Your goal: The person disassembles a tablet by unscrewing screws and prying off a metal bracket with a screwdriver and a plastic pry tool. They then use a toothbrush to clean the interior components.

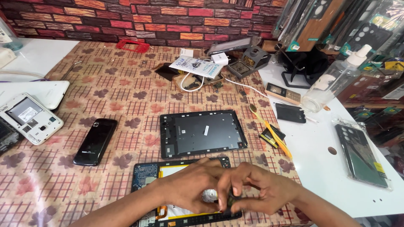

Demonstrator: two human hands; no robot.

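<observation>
At the near edge of the table, on the leaf-patterned cloth (pixel 105 84), an opened tablet (pixel 147 172) lies face down with its circuit board and pale battery showing. Both hands meet over its right half: the left hand (pixel 191 185) and the right hand (pixel 261 189) have their fingertips drawn together on a small dark part (pixel 230 201) just above the tablet's near edge; what that part is cannot be told. Neither hand is spread.

The opened tablet looks thin, flat and light, but fragile: bare board, soft battery and an orange ribbon cable that would likely tear or crease if pulled. It is probably best held by its dark outer frame, not by anything inside.

Just beyond the hands lies the tablet's removed back cover (pixel 202 132), dark and stiff-looking. To the left are a glossy black phone (pixel 95 141) and a white phone with its back off (pixel 29 118). A yellow-handled brush (pixel 269 130) lies to the right.
</observation>
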